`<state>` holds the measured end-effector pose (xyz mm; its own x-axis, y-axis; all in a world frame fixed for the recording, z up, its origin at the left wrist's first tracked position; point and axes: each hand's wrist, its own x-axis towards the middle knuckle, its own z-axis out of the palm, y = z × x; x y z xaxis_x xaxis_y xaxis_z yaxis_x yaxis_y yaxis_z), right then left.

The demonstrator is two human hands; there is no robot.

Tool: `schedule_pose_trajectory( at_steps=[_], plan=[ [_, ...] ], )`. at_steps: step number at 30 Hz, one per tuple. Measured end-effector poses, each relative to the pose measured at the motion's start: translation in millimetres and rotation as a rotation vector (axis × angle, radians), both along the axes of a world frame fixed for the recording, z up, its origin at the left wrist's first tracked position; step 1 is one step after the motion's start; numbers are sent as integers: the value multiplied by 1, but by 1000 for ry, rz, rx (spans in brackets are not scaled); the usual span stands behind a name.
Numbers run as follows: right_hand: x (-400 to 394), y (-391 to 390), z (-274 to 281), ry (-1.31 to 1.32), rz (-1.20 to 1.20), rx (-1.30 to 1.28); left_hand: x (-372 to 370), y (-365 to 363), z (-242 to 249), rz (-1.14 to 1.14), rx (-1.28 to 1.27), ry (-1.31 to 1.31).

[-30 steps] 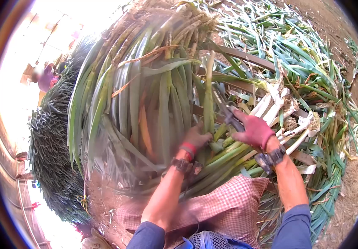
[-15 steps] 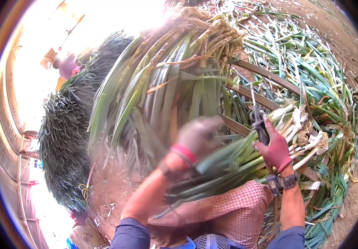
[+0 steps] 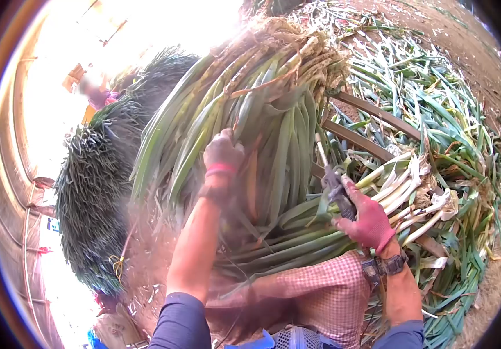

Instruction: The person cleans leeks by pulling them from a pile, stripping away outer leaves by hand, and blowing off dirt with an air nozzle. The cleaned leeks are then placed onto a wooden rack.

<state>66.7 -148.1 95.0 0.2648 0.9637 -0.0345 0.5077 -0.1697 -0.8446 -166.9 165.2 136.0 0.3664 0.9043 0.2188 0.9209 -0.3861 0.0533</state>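
Note:
A large pile of long green onions [image 3: 274,134] fills the middle, its roots toward the top and its leaves hanging down. My left hand [image 3: 224,150], gloved, is at the front of this pile, fingers curled closed around a leaf. My right hand [image 3: 369,218], in a reddish glove, is wrapped around a dark blow gun [image 3: 339,195] whose thin metal nozzle points up and left. Beneath it, stripped white onion stalks [image 3: 398,189] lie with their green leaves [image 3: 285,244] stretching left across my checkered lap.
Metal bars [image 3: 372,110] run beside the pile. Loose leaves [image 3: 425,99] cover the ground on the right. A tall dark-green bundle [image 3: 96,203] stands at left, with another person [image 3: 96,96] behind it. A curved sheeted wall [image 3: 15,174] borders the left side.
My left hand has moved up and left, from near the stalks onto the hanging leaves. My right hand and the blow gun have shifted slightly left and down.

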Motion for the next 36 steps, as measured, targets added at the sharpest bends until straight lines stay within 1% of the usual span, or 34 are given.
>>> schedule_pose_trajectory(
  at_steps=[1,2,4,5,6,8,9,10,12,14,15,16,17,18,19,20,21,22,24,25,26,28,29,32,34,35,36],
  plan=[
    [-4,-3,6,46,31,12,-5,-4,-3,-63,8,-44],
    [-3,-7,8,47,28,15,-6,-16,-4,-66,12,-42],
    [-4,-10,10,80,0,-49,-13,-52,-13,-298,57,-221],
    [0,-12,1,-7,-4,18,-16,-76,-17,-261,-12,-154],
    [0,-13,6,-7,-2,20,-22,-100,-22,-223,-82,-87],
    [0,-18,16,127,71,41,-44,-139,-42,-272,-269,-83],
    [-2,-18,15,68,125,96,-48,-149,-39,-271,-275,-82],
    [-4,-17,16,70,125,90,-49,-161,-29,-261,-321,-33],
    [-7,-12,18,113,56,57,-49,-172,-10,-250,-377,20],
    [-7,-5,13,98,3,27,-40,-153,16,-244,-379,18],
    [-10,-1,15,110,30,22,-31,-147,28,-264,-303,-54],
    [-15,1,17,126,57,15,-26,-136,21,-276,-180,-206],
    [-22,5,15,61,70,134,-19,-123,23,-311,-98,-209],
    [-26,12,11,62,61,133,-10,-109,25,-346,-15,-213],
    [-26,23,8,30,9,95,-2,-90,18,-354,-18,-214],
    [-25,32,9,-4,-42,58,7,-69,6,-396,62,-186],
    [-24,39,13,12,-45,47,16,-53,0,-436,142,-159],
    [-24,47,15,8,-52,46,28,-45,1,-443,141,-163],
    [-25,61,16,-28,38,37,51,-37,6,-419,224,-68],
    [-24,71,12,-17,7,45,62,-35,10,-366,130,-37],
    [-20,80,12,-18,3,43,70,-30,9,-370,129,-38],
    [-5,102,13,37,-61,-100,82,-22,8,-386,171,80],
    [2,110,15,47,-92,-129,85,-19,7,-389,169,80],
    [24,130,16,49,-148,-111,95,-11,6,-458,216,131],
    [38,148,4,44,-167,-103,100,-9,10,-489,244,212],
    [45,156,3,19,-202,-118,103,-6,10,-490,242,213],
    [51,164,2,-7,-235,-133,106,-4,10,-495,202,268]
  ],
)
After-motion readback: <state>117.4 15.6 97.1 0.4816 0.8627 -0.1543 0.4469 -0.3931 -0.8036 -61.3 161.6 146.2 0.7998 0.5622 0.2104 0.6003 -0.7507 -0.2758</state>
